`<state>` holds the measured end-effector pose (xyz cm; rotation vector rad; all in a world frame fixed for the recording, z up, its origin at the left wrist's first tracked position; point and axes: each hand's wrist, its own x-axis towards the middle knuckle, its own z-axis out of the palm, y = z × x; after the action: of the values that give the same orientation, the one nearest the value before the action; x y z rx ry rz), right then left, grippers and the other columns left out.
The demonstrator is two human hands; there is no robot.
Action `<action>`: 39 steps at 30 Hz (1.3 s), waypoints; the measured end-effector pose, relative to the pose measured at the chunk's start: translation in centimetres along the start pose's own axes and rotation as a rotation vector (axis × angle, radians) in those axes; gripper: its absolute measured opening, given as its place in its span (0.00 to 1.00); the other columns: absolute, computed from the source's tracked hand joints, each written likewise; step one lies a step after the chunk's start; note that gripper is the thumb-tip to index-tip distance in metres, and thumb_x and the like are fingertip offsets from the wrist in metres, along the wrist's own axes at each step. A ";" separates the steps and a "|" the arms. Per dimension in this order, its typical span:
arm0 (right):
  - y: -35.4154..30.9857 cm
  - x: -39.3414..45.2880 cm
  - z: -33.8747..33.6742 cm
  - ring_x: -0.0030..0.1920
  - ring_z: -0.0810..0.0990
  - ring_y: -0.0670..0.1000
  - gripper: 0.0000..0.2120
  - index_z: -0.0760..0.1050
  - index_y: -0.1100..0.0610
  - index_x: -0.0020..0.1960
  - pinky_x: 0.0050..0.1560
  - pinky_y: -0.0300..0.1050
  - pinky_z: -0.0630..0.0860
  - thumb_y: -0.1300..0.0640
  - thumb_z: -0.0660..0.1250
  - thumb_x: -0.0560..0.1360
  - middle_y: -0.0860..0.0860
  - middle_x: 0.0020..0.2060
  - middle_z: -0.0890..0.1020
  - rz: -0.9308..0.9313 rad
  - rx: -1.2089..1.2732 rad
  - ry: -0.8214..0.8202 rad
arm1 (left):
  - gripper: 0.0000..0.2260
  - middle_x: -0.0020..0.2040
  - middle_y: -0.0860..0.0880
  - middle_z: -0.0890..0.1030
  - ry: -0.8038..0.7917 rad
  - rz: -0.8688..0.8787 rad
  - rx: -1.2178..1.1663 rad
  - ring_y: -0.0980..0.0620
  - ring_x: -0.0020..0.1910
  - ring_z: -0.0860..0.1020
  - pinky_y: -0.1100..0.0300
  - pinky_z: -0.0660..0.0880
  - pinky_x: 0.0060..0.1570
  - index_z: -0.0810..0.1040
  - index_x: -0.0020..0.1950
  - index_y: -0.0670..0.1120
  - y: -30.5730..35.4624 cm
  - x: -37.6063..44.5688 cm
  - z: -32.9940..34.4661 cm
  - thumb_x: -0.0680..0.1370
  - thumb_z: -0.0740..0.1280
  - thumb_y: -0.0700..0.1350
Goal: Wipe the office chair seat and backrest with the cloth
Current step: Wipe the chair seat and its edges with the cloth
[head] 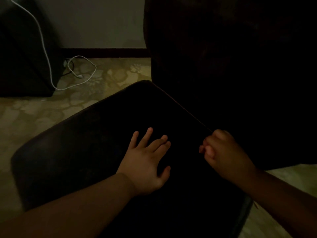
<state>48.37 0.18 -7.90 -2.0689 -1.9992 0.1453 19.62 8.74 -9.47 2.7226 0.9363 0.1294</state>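
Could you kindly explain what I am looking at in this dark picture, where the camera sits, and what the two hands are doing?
There is no machine here: a person wears one camera on the head, looking forward and down at their own bare arms. The large dark shape is an office chair: its seat fills the middle and its backrest rises at the upper right. The left hand lies flat on the seat with fingers spread. The right hand is curled into a fist near the seat's back edge; the room is too dim to tell whether it holds a cloth. Beyond the chair is a patterned floor, with a white cable trailing down beside a dark piece of furniture.
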 end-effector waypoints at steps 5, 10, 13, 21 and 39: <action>-5.0 9.3 2.1 0.49 0.69 0.49 0.03 0.77 0.57 0.44 0.47 0.45 0.71 0.60 0.70 0.77 0.50 0.47 0.70 0.083 0.041 0.117 | 0.34 0.84 0.60 0.59 -0.030 -0.020 -0.020 0.44 0.85 0.45 0.36 0.44 0.81 0.62 0.83 0.60 0.1 0.3 -0.7 0.78 0.57 0.69; -4.5 9.6 1.2 0.48 0.76 0.54 0.10 0.74 0.53 0.43 0.48 0.47 0.76 0.65 0.72 0.74 0.50 0.48 0.72 0.084 0.182 0.094 | 0.32 0.83 0.60 0.60 -0.048 -0.007 -0.139 0.51 0.84 0.52 0.44 0.50 0.81 0.64 0.81 0.61 -1.4 1.0 -3.0 0.77 0.56 0.69; -3.4 6.6 0.8 0.45 0.75 0.53 0.08 0.78 0.57 0.44 0.47 0.45 0.73 0.67 0.73 0.71 0.49 0.46 0.71 0.081 0.143 0.056 | 0.36 0.81 0.52 0.67 0.149 -0.271 0.042 0.43 0.81 0.62 0.35 0.60 0.76 0.68 0.79 0.58 -7.8 2.7 -5.8 0.74 0.52 0.70; -8.5 17.3 4.0 0.46 0.70 0.53 0.10 0.72 0.53 0.39 0.45 0.44 0.64 0.61 0.71 0.74 0.53 0.44 0.71 0.066 0.064 0.149 | 0.39 0.76 0.50 0.72 0.102 -0.488 0.064 0.40 0.69 0.75 0.36 0.76 0.60 0.52 0.82 0.64 -17.6 3.3 -5.2 0.75 0.46 0.79; -14.0 27.4 5.6 0.51 0.74 0.53 0.08 0.71 0.53 0.46 0.50 0.44 0.70 0.59 0.70 0.79 0.53 0.54 0.73 0.140 0.065 0.137 | 0.40 0.80 0.54 0.68 0.106 -0.535 0.050 0.41 0.73 0.71 0.35 0.65 0.69 0.50 0.84 0.63 -16.5 3.0 -5.4 0.75 0.46 0.78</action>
<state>34.72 28.31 -6.77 -2.1166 -1.7480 0.0905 11.25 24.27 -8.70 2.4219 1.6753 0.1470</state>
